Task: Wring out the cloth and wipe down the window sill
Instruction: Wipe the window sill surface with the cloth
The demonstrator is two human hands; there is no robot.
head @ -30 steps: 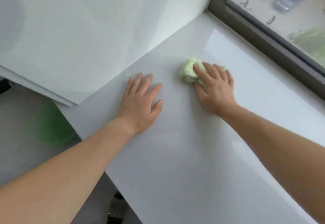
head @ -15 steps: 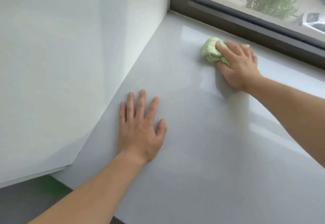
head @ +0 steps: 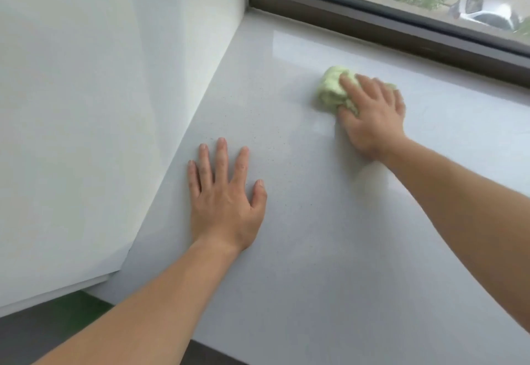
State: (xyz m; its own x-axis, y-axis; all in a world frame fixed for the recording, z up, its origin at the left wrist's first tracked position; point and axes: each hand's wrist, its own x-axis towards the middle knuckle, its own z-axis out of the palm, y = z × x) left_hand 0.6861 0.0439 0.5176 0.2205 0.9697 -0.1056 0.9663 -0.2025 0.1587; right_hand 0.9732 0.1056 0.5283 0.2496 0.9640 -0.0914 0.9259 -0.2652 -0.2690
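Observation:
A bunched pale green cloth [head: 329, 90] lies on the glossy light grey window sill [head: 315, 235], a short way in front of the window frame. My right hand [head: 372, 118] presses down on the cloth, fingers over its right half, so part of the cloth is hidden under the palm. My left hand [head: 223, 195] rests flat on the sill nearer to me, fingers spread, holding nothing. It lies close to the white side wall.
A white wall [head: 100, 106] bounds the sill on the left. The dark brown window frame [head: 372, 23] runs along the back, with glass above showing a street, a tree and cars. The sill's front edge [head: 218, 349] drops to a dark floor with a green patch [head: 83, 304].
My right hand has slid the cloth back from the window frame toward me. My left hand stays planted flat on the sill. The camera view has shifted slightly.

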